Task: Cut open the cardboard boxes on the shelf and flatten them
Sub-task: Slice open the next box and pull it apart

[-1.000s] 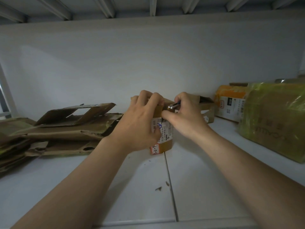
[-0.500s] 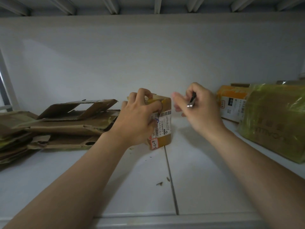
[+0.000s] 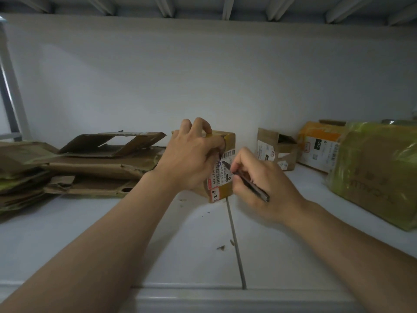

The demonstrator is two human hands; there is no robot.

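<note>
A small brown cardboard box [image 3: 228,141] with a white barcode label stands upright at the middle of the white shelf [image 3: 112,233]. My left hand [image 3: 191,159] grips its top and left side. My right hand [image 3: 259,184] holds a dark utility knife [image 3: 246,180] like a pen, with the blade tip against the label on the box's front face. A stack of flattened cardboard [image 3: 94,163] lies to the left.
An opened small brown box [image 3: 275,147] stands behind my right hand. Further right are an orange-and-white labelled box [image 3: 318,145] and a large box wrapped in green film [image 3: 379,172]. Small cardboard scraps [image 3: 221,247] lie on the shelf. A metal upright [image 3: 9,91] rises at the far left.
My right hand came down from above the box's top right and turned the knife, so the blade now touches the front label. My left hand kept its hold on the box.
</note>
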